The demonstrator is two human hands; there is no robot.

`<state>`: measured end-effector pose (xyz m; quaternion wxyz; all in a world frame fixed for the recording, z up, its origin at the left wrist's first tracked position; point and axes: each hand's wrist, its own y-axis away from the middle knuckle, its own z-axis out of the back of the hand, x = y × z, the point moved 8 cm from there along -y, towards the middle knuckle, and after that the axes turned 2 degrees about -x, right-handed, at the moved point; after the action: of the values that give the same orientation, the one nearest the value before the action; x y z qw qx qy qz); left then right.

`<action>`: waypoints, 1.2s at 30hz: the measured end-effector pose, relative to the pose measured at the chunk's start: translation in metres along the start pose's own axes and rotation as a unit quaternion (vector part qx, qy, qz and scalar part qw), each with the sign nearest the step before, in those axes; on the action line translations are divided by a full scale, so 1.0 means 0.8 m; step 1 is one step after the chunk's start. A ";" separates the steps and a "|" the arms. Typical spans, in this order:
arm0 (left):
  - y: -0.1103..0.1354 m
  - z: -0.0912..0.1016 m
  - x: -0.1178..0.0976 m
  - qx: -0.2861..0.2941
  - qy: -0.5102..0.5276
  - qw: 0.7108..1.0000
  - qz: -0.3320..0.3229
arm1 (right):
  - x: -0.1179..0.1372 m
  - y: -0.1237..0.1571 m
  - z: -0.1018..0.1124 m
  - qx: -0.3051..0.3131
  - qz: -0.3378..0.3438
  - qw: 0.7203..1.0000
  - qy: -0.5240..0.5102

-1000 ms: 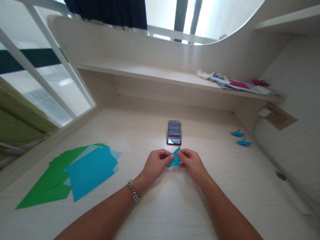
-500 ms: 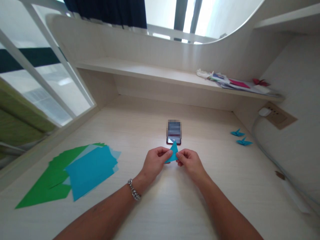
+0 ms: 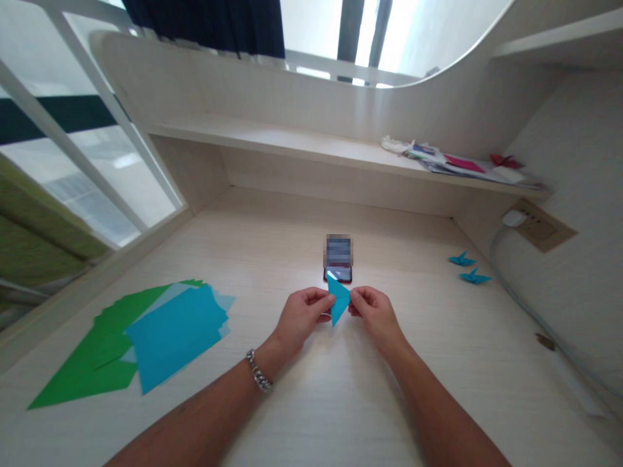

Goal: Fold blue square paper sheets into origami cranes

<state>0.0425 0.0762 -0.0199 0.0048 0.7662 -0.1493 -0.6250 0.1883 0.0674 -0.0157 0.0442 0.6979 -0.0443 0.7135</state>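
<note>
A small piece of folded blue paper, triangular in outline, is held up between my two hands above the desk. My left hand pinches its left side between thumb and fingers. At its right corner, the thumb and fingertips of my right hand are closed on the paper. Just beyond lies a phone, its lower edge partly covered by the paper's top point. A chain bracelet circles my left wrist.
Blue paper sheets overlap green sheets at the left of the desk. Two folded blue paper birds sit at the right, near a cable plugged into a wall socket. A shelf with papers runs along the back.
The folded blue paper has been turned, so one point now faces right toward my right hand and another points down. Both hands stay in nearly the same place.
</note>
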 end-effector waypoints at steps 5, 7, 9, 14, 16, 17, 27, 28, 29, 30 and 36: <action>0.003 -0.008 0.004 0.041 -0.022 0.999 0.026 | 0.004 0.001 0.008 -0.018 0.024 0.997 0.073; 0.002 -0.007 0.003 0.041 -0.028 0.998 0.025 | 0.008 0.003 0.008 -0.004 0.036 0.991 0.129; 0.000 -0.004 0.002 0.031 -0.038 0.999 0.010 | 0.010 0.005 0.005 0.013 0.041 0.986 0.163; -0.005 0.005 -0.001 0.006 -0.079 0.996 -0.032 | -0.006 0.003 -0.004 0.032 -0.012 0.996 0.085; -0.006 0.007 -0.003 -0.002 -0.095 0.994 -0.051 | -0.012 0.002 -0.008 0.038 -0.029 0.998 0.044; -0.006 0.007 -0.003 -0.001 -0.101 0.993 -0.057 | -0.012 0.001 -0.008 0.036 -0.029 0.998 0.041; 0.004 -0.011 -0.015 0.073 -0.188 0.973 -0.110 | 0.012 0.009 -0.009 0.060 0.037 0.986 0.153; 0.004 -0.010 -0.017 0.069 -0.192 0.972 -0.114 | 0.009 0.009 -0.009 0.065 0.026 0.989 0.132; 0.004 -0.010 -0.019 0.064 -0.195 0.972 -0.116 | 0.007 0.008 -0.009 0.066 0.016 0.991 0.116; 0.005 -0.009 -0.020 0.061 -0.197 0.971 -0.119 | 0.005 0.007 -0.009 0.067 0.012 0.992 0.108; 0.007 -0.012 -0.021 0.061 -0.227 0.963 -0.133 | 0.016 0.012 -0.010 0.063 0.047 0.982 0.171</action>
<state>0.0475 0.0728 -0.0008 -0.1593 0.6162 -0.0807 -0.7670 0.1787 0.0592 -0.0032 -0.0261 0.5641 -0.0238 0.8250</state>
